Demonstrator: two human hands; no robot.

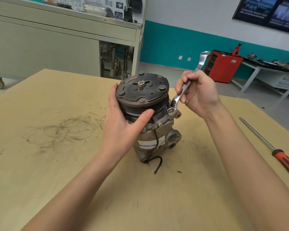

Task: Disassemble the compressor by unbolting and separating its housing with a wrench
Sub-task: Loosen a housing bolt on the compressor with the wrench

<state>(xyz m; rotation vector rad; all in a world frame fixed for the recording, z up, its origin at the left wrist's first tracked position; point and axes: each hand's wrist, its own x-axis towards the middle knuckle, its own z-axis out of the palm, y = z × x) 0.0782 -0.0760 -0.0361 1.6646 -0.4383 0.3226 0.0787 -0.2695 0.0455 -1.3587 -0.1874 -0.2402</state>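
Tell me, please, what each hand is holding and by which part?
Right hand grips the shiny steel wrench mid-shank; left hand grips the grey metal compressor by its dark pulley.

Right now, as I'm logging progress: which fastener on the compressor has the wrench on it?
The housing bolt beside the pulley: the wrench has its ring end over it. The centre nut and the small clamp bolt stand bare.

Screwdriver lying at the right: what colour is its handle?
The screwdriver handle is orange-red with black; the head view shows it, near the right edge.
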